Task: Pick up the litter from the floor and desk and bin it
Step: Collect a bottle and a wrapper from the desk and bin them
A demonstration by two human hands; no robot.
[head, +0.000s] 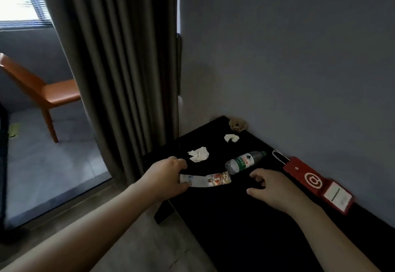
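Observation:
On the black desk my left hand pinches the left end of a long printed wrapper strip that lies flat. My right hand hovers just right of the strip with fingers spread, holding nothing. A clear plastic bottle with a green cap lies on its side just beyond the strip's right end. A crumpled white tissue sits behind my left hand. A smaller white wad and a brownish crumpled paper lie near the far corner.
A red card tag with a white symbol and a metal clip lies along the wall at the desk's right. Grey curtains hang left of the desk. An orange chair stands on the floor beyond, with a green scrap near it.

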